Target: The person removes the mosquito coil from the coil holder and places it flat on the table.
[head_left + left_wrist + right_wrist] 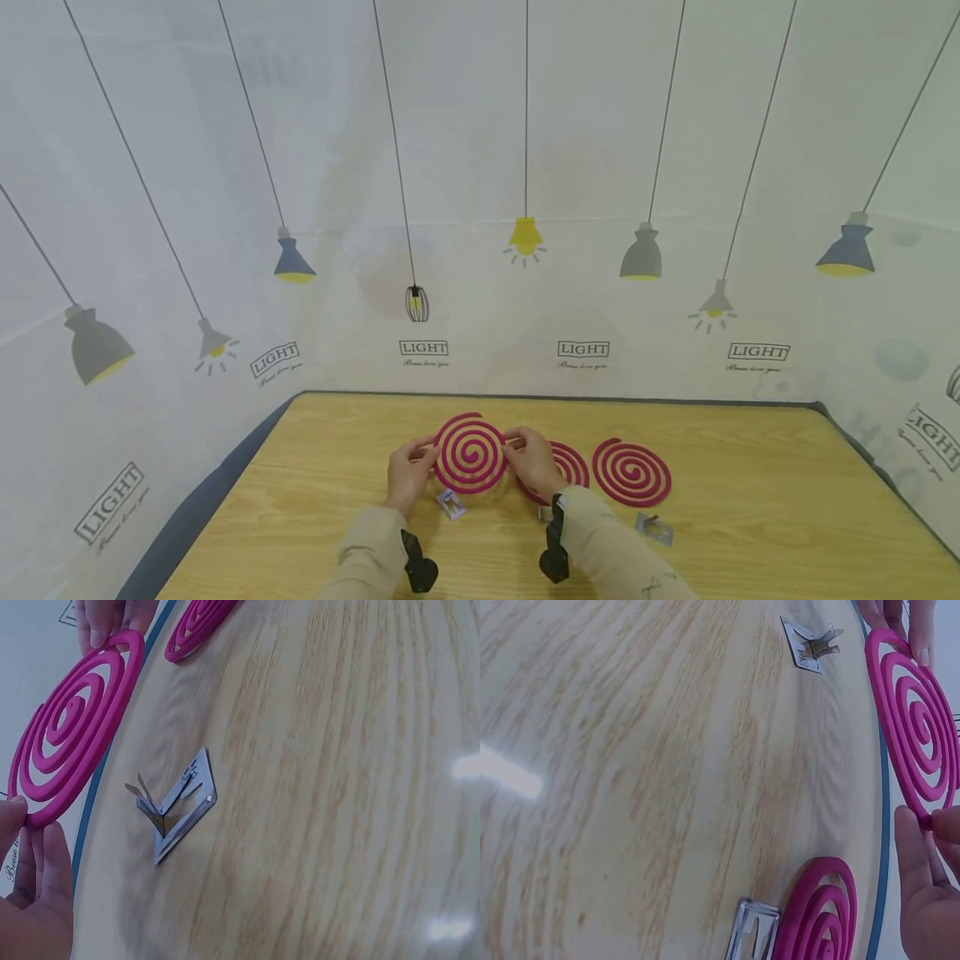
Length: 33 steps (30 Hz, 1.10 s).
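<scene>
A pink mosquito coil [471, 454] is held up over the table by both hands, its spiral face toward the head camera. My left hand [409, 472] pinches its left edge between thumb and fingers. On the opposite edge, my right hand [534, 461] pinches it the same way. Below the coil lies a small metal coil stand [180, 806] with its prongs bent up, seen close in the left wrist view. A second pink coil [572, 467] lies on the table, partly hidden behind the right hand, with another metal stand [751, 930] beside it.
A third pink coil [632, 472] lies farther right on the wooden table [772, 483], and a metal stand [655, 528] sits in front of it. A white backdrop [480, 167] printed with hanging lamps rises behind the table's far edge.
</scene>
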Available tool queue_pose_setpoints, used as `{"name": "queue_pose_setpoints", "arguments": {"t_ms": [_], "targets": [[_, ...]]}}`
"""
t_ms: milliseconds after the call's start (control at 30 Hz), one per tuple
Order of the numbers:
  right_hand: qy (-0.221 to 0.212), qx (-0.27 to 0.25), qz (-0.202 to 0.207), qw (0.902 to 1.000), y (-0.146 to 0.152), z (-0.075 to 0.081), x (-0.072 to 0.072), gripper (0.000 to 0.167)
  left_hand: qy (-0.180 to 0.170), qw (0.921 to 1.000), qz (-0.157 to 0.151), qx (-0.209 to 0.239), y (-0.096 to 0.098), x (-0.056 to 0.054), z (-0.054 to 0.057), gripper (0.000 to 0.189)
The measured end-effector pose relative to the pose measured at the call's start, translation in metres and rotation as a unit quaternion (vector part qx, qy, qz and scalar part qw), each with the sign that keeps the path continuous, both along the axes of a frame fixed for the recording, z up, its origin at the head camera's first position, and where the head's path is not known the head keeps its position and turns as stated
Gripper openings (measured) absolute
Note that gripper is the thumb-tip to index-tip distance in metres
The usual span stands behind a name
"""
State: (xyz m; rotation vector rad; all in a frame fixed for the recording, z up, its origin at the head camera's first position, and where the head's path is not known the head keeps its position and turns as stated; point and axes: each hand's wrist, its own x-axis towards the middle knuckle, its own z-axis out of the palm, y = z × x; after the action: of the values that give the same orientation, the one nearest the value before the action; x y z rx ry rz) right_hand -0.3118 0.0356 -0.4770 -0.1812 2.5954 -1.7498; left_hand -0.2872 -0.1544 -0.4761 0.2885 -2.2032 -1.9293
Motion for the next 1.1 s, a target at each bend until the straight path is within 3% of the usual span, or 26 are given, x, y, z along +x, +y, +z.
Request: {"name": "queue_pose_setpoints", "arguments": {"t_ms": [167, 400, 600, 1100], "targets": [[0.007, 0.014, -0.009, 0.9998, 0.0, -0.002, -0.001, 0.02, -0.014, 0.9999, 0.0, -0.006, 0.0, -0.002, -0.002, 0.027], [0.056, 0.057, -0.015, 0.9967, 0.002, -0.008, -0.002, 0.02, -0.008, 0.9998, -0.017, -0.001, 0.0, -0.005, -0.009, 0.027], [0.064, 0.065, -0.029, 0.9954, 0.0, -0.011, -0.003, 0.022, -0.022, 0.9995, -0.01, -0.019, 0.002, -0.007, -0.012, 0.028], [0.044, 0.083, -0.02, 0.9954, -0.002, -0.012, 0.001, 0.025, -0.026, 0.9988, -0.005, -0.042, 0.0, 0.0, -0.02, 0.029]]}}
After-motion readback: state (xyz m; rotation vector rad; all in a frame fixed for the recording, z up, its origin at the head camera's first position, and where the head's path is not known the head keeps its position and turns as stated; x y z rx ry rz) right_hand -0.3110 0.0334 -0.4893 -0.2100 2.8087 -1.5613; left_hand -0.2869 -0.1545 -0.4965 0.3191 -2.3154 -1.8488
